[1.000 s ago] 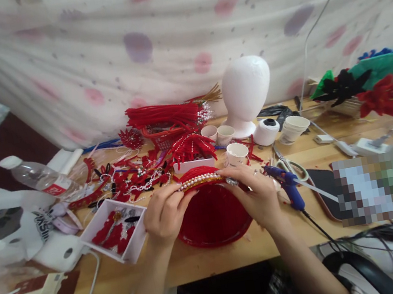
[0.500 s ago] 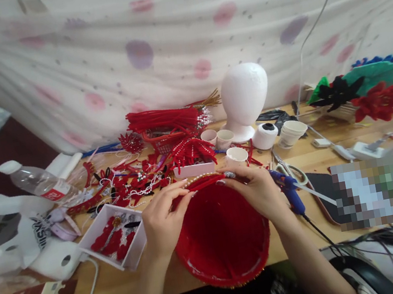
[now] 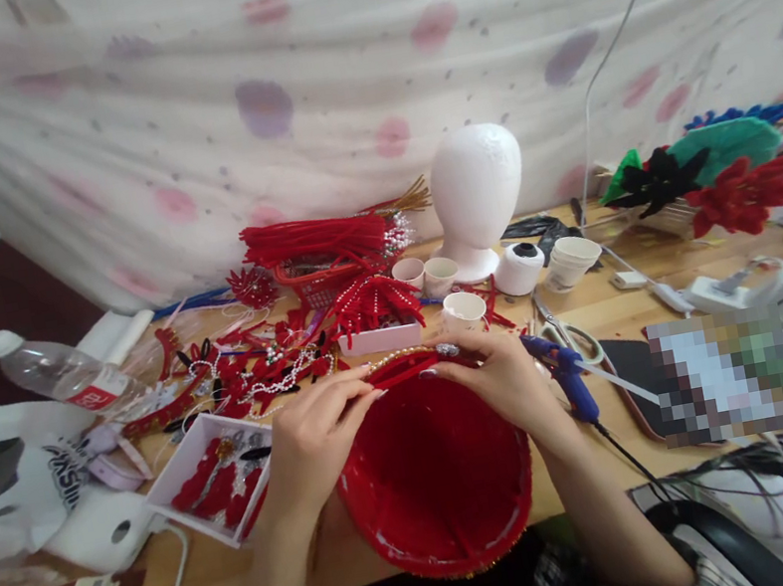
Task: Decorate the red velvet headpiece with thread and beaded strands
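Observation:
A round red hat (image 3: 439, 476) with a gold-beaded edge is tipped so that its hollow inside faces me, at the table's front edge. Along its far rim, my left hand (image 3: 321, 432) pinches the edge on the left side between thumb and fingers. On the right side of the same rim, my right hand (image 3: 501, 375) pinches the edge too. A red strip (image 3: 405, 368) runs along the rim between the two hands. Whitish glue-like marks show around the inner edge.
Left of the hat stands a white box (image 3: 212, 476) of red and silver pieces. A blue glue gun (image 3: 572, 382), scissors (image 3: 551, 315) and a phone (image 3: 649, 379) lie to the right. Behind are paper cups (image 3: 465, 310) and a white foam head (image 3: 478, 192).
The view has shifted slightly, so the scene sits a little further left. Both hands still grip the hat's far rim in nearly the same places.

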A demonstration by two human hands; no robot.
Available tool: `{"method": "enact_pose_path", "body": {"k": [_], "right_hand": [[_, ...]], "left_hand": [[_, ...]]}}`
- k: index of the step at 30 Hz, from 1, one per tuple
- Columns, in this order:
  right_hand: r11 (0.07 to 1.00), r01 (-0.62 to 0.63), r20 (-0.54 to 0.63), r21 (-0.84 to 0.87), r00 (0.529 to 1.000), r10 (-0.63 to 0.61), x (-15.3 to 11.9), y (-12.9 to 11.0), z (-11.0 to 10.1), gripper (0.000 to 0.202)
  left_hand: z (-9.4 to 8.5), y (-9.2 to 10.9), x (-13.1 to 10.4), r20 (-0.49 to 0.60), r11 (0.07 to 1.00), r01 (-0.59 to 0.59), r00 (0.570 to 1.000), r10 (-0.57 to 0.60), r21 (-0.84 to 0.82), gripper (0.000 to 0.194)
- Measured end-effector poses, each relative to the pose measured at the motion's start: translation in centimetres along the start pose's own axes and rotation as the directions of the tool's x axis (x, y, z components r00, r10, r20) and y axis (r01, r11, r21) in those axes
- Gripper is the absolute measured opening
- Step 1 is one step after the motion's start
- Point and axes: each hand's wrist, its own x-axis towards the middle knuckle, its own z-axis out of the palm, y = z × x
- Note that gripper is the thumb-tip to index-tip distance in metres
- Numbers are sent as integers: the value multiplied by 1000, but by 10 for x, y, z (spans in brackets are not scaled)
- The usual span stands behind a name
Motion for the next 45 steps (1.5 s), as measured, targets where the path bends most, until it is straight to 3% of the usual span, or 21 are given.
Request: {"method": "enact_pose_path", "body": {"k": [19, 31, 45], "right_hand": [[994, 36, -29, -100, 999, -39, -1, -2, 1, 13], [989, 34, -52, -145, 998, -42, -1, -2, 3, 13], [981, 35, -35, -192, 998, -42, 0, -3, 2, 12]], "left_hand": [[10, 5, 1, -68, 997, 43, 997, -38, 67, 8], [18, 14, 8, -44, 983, 160, 987, -157, 85, 16], [27, 15, 14, -111, 955, 284, 955, -273, 91, 20]]}}
